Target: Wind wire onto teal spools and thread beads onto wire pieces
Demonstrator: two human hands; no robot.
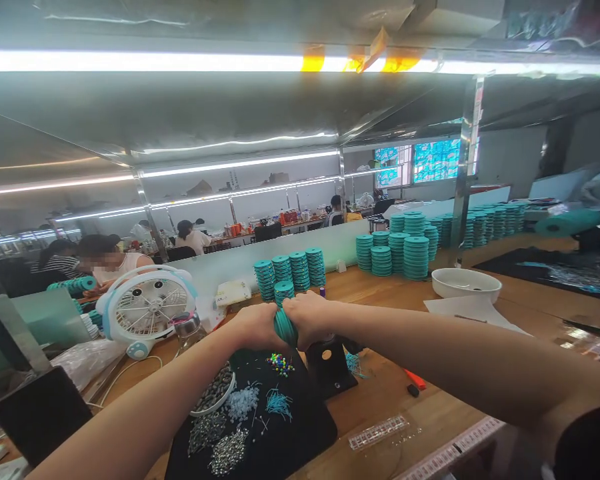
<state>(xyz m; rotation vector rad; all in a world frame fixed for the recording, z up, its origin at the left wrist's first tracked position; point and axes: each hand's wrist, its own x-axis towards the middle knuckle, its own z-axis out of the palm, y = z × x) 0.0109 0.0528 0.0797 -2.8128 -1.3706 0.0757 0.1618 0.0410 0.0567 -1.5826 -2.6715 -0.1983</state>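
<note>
Both arms reach forward over the workbench. My left hand (257, 327) and my right hand (307, 319) meet around a teal spool (285, 327), fingers closed on it from either side. Just beyond them rise stacks of similar teal spools (290, 270). Below the hands lies a black mat (300, 427) with small heaps: coloured beads (281, 364), teal cord snippets (279, 403), clear plastic bits (243, 402) and silvery metal parts (229, 451). A white-rimmed bowl of dark pieces (217, 393) is partly hidden by my left forearm. Beside the mat stands a black metal stand (330, 367).
A white fan (154, 303) and a jar (186, 327) stand to the left. At right are a white bowl (467, 283), more spool stacks (415, 247) and an orange-handled tool (415, 380). A clear bead strip (379, 432) lies near the front edge. People sit at benches beyond the low partition.
</note>
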